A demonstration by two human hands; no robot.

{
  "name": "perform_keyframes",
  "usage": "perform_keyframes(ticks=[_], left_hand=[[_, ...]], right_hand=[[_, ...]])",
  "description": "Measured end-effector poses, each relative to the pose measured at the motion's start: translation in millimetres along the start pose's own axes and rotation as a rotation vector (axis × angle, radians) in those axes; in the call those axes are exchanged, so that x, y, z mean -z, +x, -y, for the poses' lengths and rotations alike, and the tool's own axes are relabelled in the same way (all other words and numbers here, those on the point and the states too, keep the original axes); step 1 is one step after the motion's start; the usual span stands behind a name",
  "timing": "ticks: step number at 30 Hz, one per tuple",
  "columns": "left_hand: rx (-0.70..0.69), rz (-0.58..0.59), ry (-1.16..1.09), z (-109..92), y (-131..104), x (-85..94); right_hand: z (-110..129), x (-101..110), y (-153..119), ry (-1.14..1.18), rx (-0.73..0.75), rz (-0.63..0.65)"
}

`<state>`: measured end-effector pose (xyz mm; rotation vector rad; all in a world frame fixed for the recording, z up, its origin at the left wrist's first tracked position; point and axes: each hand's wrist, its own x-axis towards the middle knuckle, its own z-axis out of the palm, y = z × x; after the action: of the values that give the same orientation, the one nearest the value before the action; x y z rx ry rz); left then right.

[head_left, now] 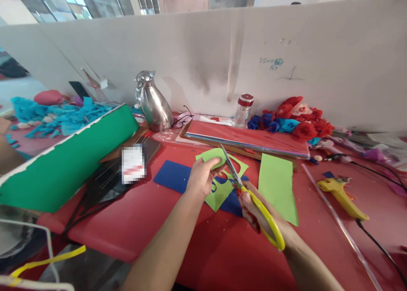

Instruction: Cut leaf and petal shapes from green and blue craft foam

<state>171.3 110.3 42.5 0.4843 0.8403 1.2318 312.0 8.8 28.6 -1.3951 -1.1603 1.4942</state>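
My left hand (203, 174) pinches a small green paper piece (213, 155) between thumb and fingers. In my right hand (254, 202) is a pair of scissors (261, 212) with yellow and red handles, its blades pointing up and left beside the green piece. Beneath both hands lies a green sheet with cut-out holes (219, 198), resting partly over blue paper (171, 175). To the right of my right hand is an uncut-looking green sheet (276, 185). The fingers of my right hand are partly hidden by the handles.
Behind the hands lies a stack of coloured sheets (248, 138), with a steel jug (154, 102), a glass bottle (243, 111) and paper flowers (295, 119) near the partition. A yellow glue gun (341, 195) sits right. A green board (70, 159) stands left.
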Motion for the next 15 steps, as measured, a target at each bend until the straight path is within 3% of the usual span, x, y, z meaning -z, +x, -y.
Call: perform_keyframes(ticks=[15], left_hand=[[-0.005,0.008,0.017,2.2,-4.6,-2.9]], right_hand=[[-5.0,5.1,1.4,-0.045,-0.013,0.053]])
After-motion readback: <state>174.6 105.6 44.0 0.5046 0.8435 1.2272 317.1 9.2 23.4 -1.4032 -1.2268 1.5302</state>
